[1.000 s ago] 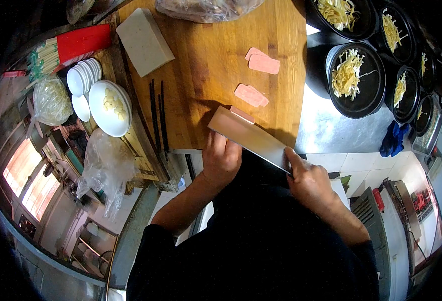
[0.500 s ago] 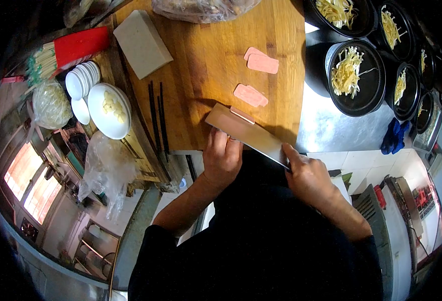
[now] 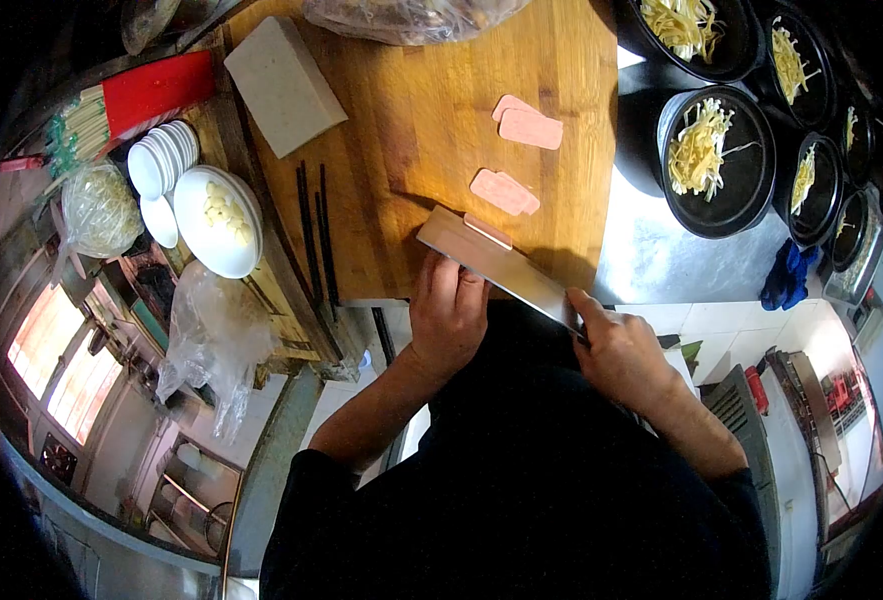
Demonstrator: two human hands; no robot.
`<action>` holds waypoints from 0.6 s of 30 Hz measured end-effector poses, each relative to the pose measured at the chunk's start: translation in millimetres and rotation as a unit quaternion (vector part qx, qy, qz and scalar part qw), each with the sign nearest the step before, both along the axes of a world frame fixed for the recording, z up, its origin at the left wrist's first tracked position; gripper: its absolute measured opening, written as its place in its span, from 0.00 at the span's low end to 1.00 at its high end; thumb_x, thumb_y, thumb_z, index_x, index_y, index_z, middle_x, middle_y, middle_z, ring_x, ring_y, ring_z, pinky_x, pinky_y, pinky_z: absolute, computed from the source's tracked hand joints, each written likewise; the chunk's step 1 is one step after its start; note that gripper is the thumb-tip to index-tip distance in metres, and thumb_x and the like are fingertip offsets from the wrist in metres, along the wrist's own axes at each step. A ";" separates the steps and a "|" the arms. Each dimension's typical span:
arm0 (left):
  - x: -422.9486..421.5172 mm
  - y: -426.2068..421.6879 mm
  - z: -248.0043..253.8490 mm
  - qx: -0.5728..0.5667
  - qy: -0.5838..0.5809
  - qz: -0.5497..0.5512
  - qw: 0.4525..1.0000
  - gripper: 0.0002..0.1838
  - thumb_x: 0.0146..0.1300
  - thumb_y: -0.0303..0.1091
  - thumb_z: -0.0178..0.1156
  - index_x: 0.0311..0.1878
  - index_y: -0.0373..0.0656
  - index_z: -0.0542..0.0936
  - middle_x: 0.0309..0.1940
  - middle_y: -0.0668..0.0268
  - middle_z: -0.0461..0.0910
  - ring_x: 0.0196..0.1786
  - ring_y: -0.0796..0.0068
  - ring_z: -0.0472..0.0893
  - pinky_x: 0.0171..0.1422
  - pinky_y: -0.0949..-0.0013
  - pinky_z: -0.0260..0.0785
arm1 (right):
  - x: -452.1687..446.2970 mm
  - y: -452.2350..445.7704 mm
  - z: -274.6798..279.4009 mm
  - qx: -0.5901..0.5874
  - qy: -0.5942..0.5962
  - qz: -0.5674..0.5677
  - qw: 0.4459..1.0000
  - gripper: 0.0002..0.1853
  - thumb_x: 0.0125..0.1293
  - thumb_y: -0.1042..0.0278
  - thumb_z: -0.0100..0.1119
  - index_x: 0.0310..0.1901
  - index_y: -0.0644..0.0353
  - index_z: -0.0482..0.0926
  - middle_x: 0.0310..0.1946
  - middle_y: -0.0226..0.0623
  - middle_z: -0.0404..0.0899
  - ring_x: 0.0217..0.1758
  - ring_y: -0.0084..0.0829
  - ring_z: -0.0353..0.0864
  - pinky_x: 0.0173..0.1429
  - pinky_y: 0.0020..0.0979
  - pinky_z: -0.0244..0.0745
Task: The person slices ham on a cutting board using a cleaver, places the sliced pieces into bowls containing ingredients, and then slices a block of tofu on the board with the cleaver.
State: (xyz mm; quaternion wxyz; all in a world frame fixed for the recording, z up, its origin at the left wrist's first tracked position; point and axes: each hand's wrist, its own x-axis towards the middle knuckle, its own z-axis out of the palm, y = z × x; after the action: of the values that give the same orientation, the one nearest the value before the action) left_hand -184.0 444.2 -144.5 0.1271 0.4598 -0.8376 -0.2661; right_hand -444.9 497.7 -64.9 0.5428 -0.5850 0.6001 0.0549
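Note:
My right hand (image 3: pixel 613 342) is closed on the handle end of a wide cleaver (image 3: pixel 501 270), which lies slantwise over the near edge of the wooden board (image 3: pixel 401 130). My left hand (image 3: pixel 448 312) has its fingers bent together against the near side of the blade; what they hold, if anything, is hidden. A pink slice (image 3: pixel 488 232) shows along the blade's far side. Beyond it lie two overlapping pairs of pink slices, one nearer (image 3: pixel 501 191) and one farther (image 3: pixel 530 129).
A grey-white block (image 3: pixel 286 88), black chopsticks (image 3: pixel 317 235) and a plastic bag (image 3: pixel 411 15) rest on the board. Left are a white bowl (image 3: pixel 218 243) and small dishes (image 3: pixel 148 167). Several black bowls (image 3: pixel 751 195) with pale mushrooms stand right, near a blue cloth (image 3: pixel 787 275).
The view has shifted slightly. My left fingers have moved a little along the blade, while the pink slices and the block lie as before.

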 end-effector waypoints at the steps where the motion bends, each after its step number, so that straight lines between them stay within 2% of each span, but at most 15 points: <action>1: 0.1 1.0 0.7 0.009 -0.005 0.003 1.000 0.15 0.72 0.24 0.70 0.59 0.27 0.83 0.62 0.42 0.80 0.66 0.31 0.82 0.71 0.41 0.80 | 0.5 0.9 -0.4 -0.005 0.003 0.002 1.000 0.32 0.74 0.71 0.69 0.76 0.68 0.71 0.37 0.58 0.92 0.35 0.53 0.96 0.40 0.48 0.94; 8: 0.4 3.7 0.6 0.015 -0.015 0.010 1.000 0.16 0.72 0.25 0.70 0.60 0.29 0.84 0.62 0.42 0.80 0.67 0.31 0.82 0.73 0.41 0.79 | 2.7 -2.8 -1.9 0.039 0.009 -0.005 0.999 0.32 0.73 0.71 0.69 0.75 0.66 0.70 0.42 0.59 0.92 0.40 0.58 0.95 0.47 0.52 0.94; 17: -0.6 1.0 -0.8 0.005 -0.005 0.017 1.000 0.20 0.73 0.26 0.71 0.65 0.30 0.83 0.65 0.42 0.80 0.68 0.31 0.82 0.73 0.42 0.79 | 10.1 -3.6 -23.1 0.057 0.026 -0.029 0.998 0.30 0.73 0.71 0.69 0.74 0.63 0.73 0.41 0.61 0.91 0.42 0.61 0.94 0.49 0.55 0.92; 18: 0.6 0.4 -2.4 -0.006 -0.007 0.015 1.000 0.20 0.73 0.28 0.73 0.65 0.31 0.84 0.65 0.43 0.80 0.66 0.35 0.83 0.71 0.43 0.80 | 10.8 -3.2 -25.0 0.056 0.026 -0.028 0.998 0.30 0.73 0.71 0.69 0.74 0.63 0.73 0.41 0.61 0.91 0.42 0.61 0.94 0.49 0.55 0.92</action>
State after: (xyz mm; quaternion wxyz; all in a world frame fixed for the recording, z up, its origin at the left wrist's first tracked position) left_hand -183.4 444.7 -146.8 0.1280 0.4734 -0.8332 -0.2555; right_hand -434.1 494.5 -90.0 0.5603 -0.5351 0.6260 0.0886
